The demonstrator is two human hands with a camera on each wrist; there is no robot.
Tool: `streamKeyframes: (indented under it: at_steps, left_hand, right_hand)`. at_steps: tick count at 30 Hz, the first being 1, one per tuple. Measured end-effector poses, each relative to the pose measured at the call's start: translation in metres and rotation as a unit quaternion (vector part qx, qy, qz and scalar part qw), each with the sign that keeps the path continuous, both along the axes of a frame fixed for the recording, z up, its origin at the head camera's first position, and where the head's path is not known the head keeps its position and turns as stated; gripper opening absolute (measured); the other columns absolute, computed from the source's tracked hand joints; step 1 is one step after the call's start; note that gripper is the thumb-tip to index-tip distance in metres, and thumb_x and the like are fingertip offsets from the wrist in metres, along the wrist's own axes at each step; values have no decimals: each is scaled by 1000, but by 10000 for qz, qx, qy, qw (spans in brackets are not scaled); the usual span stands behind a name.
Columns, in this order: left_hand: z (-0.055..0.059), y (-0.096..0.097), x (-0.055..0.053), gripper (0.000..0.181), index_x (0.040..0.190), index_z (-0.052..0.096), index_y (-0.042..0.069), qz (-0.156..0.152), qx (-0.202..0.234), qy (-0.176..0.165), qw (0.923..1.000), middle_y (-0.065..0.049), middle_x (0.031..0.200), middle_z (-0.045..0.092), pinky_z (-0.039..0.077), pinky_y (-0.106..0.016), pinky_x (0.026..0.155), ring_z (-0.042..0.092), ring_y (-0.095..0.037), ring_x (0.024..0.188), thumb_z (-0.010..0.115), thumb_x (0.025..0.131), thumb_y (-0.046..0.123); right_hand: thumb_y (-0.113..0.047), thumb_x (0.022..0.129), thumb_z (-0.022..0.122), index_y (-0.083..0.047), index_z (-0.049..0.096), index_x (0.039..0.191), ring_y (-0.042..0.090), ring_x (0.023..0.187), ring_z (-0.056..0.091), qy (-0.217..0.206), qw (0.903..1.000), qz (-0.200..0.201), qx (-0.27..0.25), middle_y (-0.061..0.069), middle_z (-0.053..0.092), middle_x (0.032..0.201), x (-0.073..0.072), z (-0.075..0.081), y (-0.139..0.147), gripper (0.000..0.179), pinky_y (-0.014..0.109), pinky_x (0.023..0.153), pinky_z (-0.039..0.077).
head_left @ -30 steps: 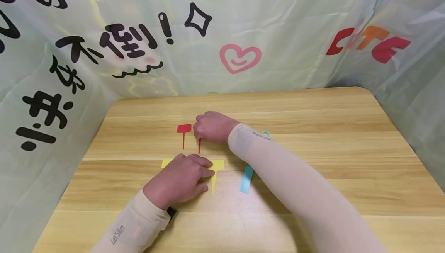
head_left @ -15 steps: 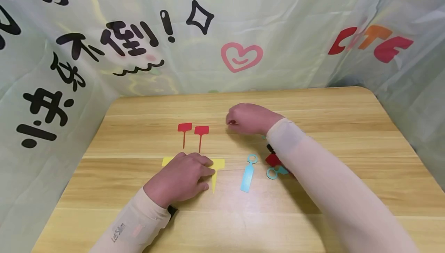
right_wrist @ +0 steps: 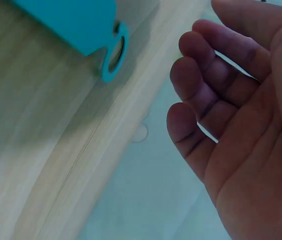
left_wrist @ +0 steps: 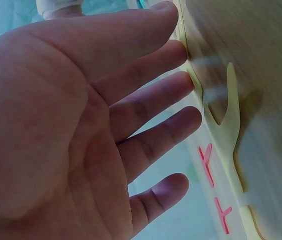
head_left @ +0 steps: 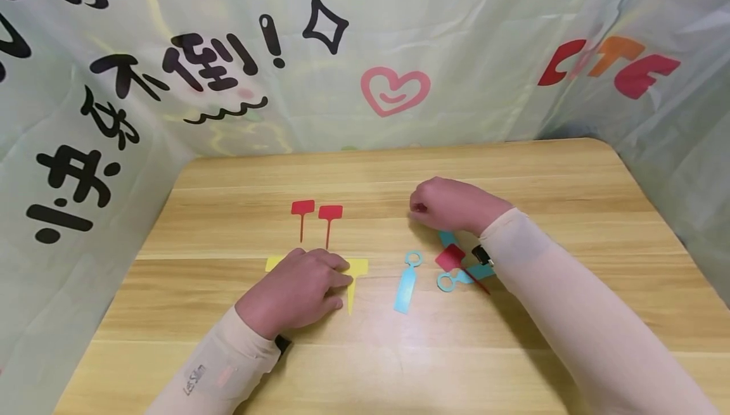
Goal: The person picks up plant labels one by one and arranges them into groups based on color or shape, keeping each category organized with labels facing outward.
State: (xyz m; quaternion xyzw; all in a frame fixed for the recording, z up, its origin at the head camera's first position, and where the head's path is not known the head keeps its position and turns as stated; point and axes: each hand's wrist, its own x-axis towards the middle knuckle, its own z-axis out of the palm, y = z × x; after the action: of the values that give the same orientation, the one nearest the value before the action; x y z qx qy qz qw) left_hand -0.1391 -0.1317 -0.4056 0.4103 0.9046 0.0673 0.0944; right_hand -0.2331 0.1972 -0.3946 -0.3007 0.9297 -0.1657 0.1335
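Your outstretched left hand (head_left: pixel 299 288) touches a yellow T-shaped plastic tag (head_left: pixel 358 267). Your right hand (head_left: pixel 453 203), loosely curled, hovers near a blue ring-ended tag (right_wrist: pixel 76 20).

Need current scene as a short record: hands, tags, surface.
left_hand: left hand, fingers extended, over flat yellow T-shaped tag
right_hand: right hand, loosely curled, nothing visible held
red_pair: two flat red T-shaped tags, side by side
blue_single: flat light-blue ring-ended tag, lying apart
cluster: third red tag, stem crossing second light-blue tag
surface: light wood-grain table

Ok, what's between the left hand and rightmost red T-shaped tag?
Head view: a yellow T-shaped tag, then a flat blue ring-topped tag.
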Motion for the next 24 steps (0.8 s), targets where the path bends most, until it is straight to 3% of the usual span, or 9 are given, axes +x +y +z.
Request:
streamKeyframes:
  at_steps: [10, 14, 18, 24]
  left_hand:
    - [0, 1, -1, 28, 124, 87, 20, -17, 20, 33, 10000, -1, 135, 76, 53, -54, 94, 70, -22, 129, 84, 97, 22]
    - [0, 1, -1, 24, 121, 87, 20, -63, 68, 75, 9999, -1, 133, 77, 54, -54, 91, 71, -22, 127, 84, 96, 20]
    - [-1, 1, -1, 20, 116, 87, 21, -78, 94, 118, 9999, -1, 133, 77, 53, -53, 90, 71, -22, 127, 83, 96, 20]
    - [-2, -1, -1, 21, 117, 87, 22, -64, 86, 133, 9999, 0, 134, 77, 54, -53, 90, 71, -22, 127, 83, 96, 20]
  right_hand:
    - [-11, 103, 71, -21, 38, 61, 10, 61, 25, 143, 9982, -579, 100, -8, 25, 64, 31, 4, 25, 54, 30, 62, 30]
    - [-15, 104, 72, -20, 44, 61, 10, 59, 30, 200, 9964, -792, 232, -8, 32, 62, 45, 3, 32, 52, 30, 60, 32]
    - [-14, 104, 68, -20, 52, 62, 11, 57, 39, 325, 9942, -892, 508, -7, 42, 61, 59, 1, 36, 46, 31, 58, 37]
    - [-11, 100, 68, -20, 48, 59, 10, 57, 32, 589, 9923, -905, 610, -8, 34, 60, 82, -3, 40, 47, 30, 55, 33]
